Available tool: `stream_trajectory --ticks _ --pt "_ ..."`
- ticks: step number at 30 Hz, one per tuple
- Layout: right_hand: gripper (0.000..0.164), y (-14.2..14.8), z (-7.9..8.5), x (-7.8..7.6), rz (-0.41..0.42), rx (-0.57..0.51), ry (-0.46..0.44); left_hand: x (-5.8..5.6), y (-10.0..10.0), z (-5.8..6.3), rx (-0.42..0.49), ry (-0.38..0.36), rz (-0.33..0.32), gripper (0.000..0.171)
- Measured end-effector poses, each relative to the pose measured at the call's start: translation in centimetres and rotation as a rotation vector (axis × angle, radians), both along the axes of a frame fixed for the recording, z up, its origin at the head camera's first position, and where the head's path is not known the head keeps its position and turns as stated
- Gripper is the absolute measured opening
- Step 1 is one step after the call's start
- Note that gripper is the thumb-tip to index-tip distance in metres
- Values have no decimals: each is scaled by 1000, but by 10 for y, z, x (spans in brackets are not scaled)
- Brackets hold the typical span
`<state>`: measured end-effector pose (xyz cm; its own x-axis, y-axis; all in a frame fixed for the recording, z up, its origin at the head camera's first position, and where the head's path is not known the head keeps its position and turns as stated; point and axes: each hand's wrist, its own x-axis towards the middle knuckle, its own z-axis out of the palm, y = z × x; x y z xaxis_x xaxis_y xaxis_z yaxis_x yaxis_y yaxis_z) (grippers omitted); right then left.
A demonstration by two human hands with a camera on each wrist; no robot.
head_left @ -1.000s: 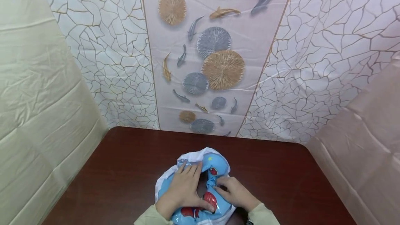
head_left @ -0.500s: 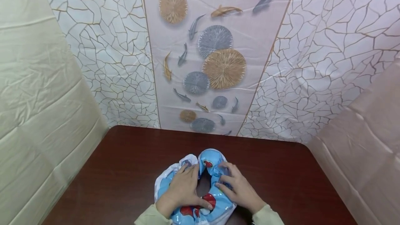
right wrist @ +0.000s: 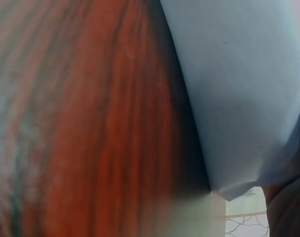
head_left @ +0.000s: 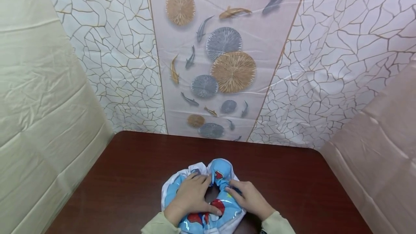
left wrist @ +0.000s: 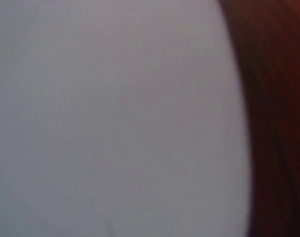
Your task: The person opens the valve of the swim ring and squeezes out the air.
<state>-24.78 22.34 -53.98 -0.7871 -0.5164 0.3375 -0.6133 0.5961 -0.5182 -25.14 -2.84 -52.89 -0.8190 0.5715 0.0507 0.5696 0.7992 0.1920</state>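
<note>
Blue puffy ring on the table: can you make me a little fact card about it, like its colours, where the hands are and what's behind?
Thing: blue puffy ring, shiny and crinkled
Colours: light blue, red pictures, white outer edge
Place: on a dark red-brown table
Left hand: resting on the ring's left side
Right hand: touching its right side; grip unclear
Sleeves: pale
Behind: hanging cloth printed with fish
</note>
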Motion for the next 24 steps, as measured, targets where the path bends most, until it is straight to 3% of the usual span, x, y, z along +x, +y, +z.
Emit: stream_trajectory --ticks 10,24 --pt "19 -2 -6 -5 35 -50 24 -1 2 0 -17 89 -27 105" --pt "20 -7 -7 -10 73 -41 21 -3 7 -2 -16 193 -47 66"
